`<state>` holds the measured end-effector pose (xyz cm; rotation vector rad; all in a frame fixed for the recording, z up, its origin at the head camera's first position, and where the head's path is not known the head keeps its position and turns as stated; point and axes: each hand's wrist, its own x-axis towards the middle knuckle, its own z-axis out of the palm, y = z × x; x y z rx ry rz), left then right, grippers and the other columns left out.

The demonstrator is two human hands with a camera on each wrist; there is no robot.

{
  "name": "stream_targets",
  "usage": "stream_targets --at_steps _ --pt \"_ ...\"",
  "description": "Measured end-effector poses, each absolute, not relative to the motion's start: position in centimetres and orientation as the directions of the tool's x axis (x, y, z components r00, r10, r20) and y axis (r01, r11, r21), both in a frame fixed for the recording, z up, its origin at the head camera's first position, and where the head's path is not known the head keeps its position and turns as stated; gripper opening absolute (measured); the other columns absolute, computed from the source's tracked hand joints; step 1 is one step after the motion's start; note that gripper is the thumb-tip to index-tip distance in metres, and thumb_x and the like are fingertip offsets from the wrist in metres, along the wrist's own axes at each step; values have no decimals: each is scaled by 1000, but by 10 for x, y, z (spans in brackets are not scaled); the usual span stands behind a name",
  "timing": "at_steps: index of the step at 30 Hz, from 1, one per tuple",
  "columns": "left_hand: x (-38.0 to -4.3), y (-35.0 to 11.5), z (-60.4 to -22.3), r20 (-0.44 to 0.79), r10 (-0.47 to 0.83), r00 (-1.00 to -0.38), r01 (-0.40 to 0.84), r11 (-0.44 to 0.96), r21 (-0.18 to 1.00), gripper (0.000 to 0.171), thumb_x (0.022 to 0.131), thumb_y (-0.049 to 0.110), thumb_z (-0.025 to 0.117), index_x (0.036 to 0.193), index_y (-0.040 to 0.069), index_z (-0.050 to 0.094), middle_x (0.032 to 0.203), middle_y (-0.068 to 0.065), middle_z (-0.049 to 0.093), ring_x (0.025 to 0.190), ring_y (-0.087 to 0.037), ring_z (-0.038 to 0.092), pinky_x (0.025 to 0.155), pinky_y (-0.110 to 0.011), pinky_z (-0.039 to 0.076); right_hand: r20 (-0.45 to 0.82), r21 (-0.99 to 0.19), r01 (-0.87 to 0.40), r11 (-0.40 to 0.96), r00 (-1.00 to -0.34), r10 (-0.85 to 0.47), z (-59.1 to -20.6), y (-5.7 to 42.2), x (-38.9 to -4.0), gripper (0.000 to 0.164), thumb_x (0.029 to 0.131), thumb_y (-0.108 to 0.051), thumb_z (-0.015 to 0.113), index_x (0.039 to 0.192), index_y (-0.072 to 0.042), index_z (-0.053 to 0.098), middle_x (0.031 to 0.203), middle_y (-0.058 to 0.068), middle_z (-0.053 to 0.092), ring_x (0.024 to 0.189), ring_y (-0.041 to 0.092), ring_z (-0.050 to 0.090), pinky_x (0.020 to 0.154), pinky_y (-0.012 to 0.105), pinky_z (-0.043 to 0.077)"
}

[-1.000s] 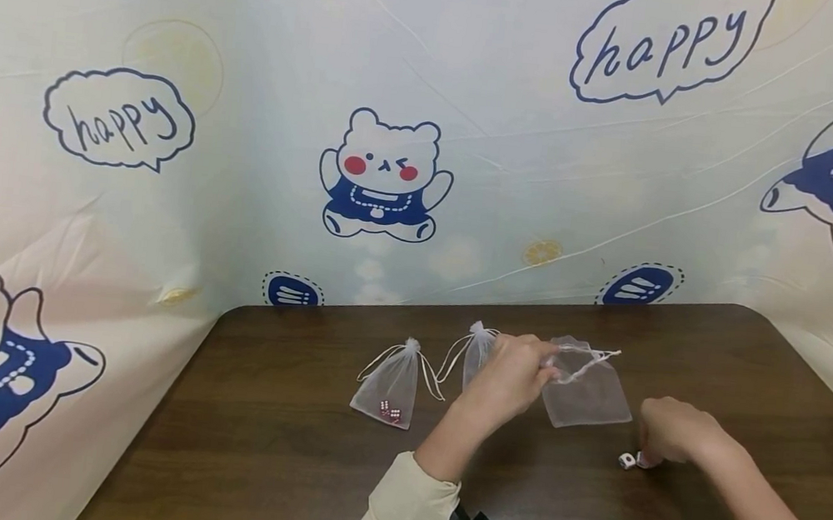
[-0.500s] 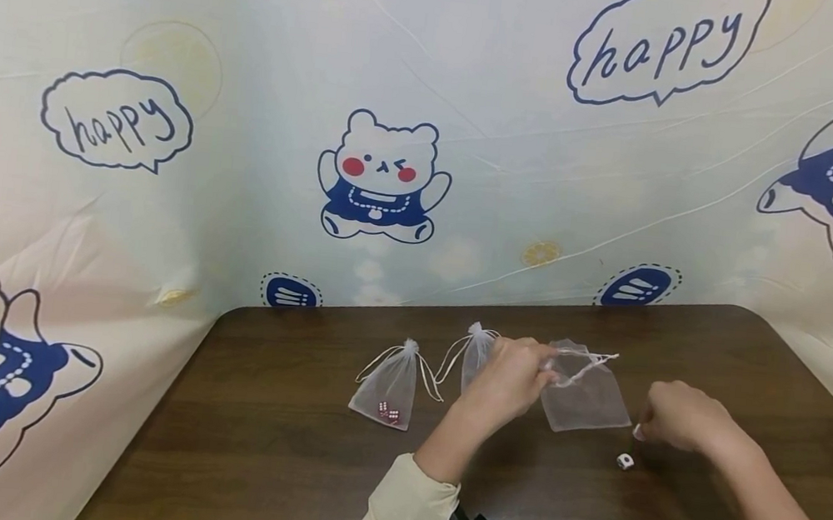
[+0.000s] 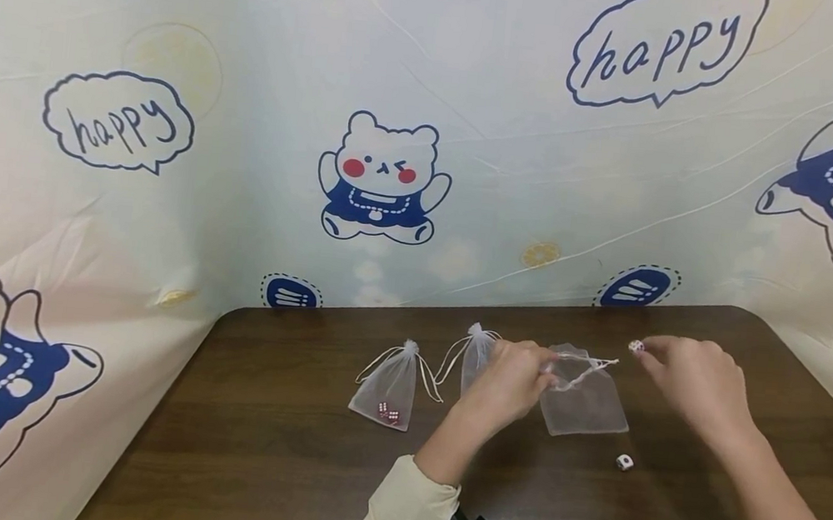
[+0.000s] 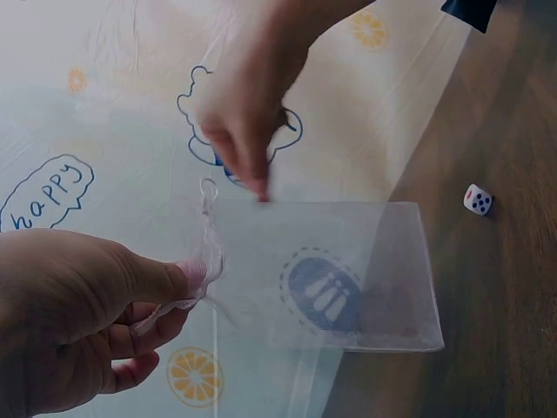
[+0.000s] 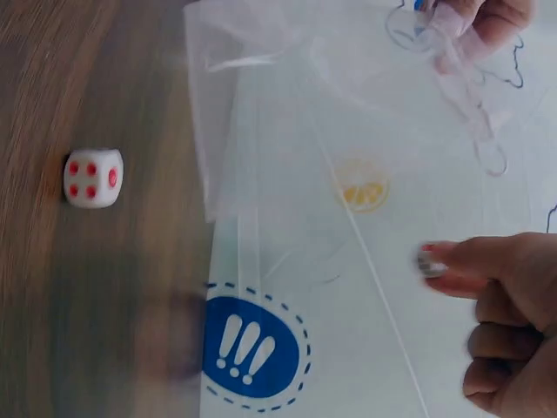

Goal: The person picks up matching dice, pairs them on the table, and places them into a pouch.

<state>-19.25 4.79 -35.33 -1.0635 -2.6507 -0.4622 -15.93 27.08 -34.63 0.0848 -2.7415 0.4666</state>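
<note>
My left hand (image 3: 514, 378) pinches the drawstring mouth of a sheer white organza bag (image 3: 587, 400), which hangs flat with nothing seen inside. In the left wrist view the bag (image 4: 348, 279) spreads to the right of my thumb. My right hand (image 3: 702, 384) pinches a white die (image 3: 636, 346) between thumb and forefinger, beside the bag's cord ends. That die (image 5: 430, 260) looks blurred in the right wrist view. A second white die (image 3: 625, 463) lies on the table below the bag; red pips show on it in the right wrist view.
A tied organza bag (image 3: 387, 383) with red dice (image 3: 388, 412) in it lies at the left on the brown table (image 3: 255, 445). Another tied bag (image 3: 477, 351) is partly hidden behind my left hand. A printed cloth (image 3: 500, 176) hangs behind the table's far edge.
My right hand has lifted one die off the table and carried it up and away, to the level of the bag's mouth. The left hand keeps its hold on the bag.
</note>
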Motion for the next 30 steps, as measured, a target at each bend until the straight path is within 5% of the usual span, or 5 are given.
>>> stream_targets --at_steps 4,9,21,30 --pt "-192 48 -354 329 623 -710 698 682 216 26 82 25 69 106 13 70 91 4 68 90 -7 61 81 -24 39 616 -345 -228 911 -787 36 -345 260 -159 23 80 -15 71 97 1 71 43 -1 47 40 14 33 39 28 26" --pt "-191 50 -355 309 628 -714 696 685 214 27 83 24 69 107 13 70 89 5 67 89 -6 60 80 -23 38 760 -407 -388 827 -645 71 -341 252 -160 24 72 -4 77 95 -1 72 44 -7 39 41 -2 23 39 20 18" --pt "-191 52 -355 323 638 -699 708 681 188 24 82 23 71 103 13 71 86 5 67 84 -6 61 73 -22 37 719 -386 -567 727 -679 -148 -340 241 -158 36 68 7 75 102 -5 71 50 -15 31 44 1 27 40 16 24" --pt "-195 47 -352 360 608 -707 699 678 226 25 81 22 70 104 10 71 94 3 68 91 -8 61 77 -23 37 736 -371 -547 751 -666 -122 -338 246 -156 36 69 7 75 103 -7 71 49 -15 29 43 -1 24 39 16 22"
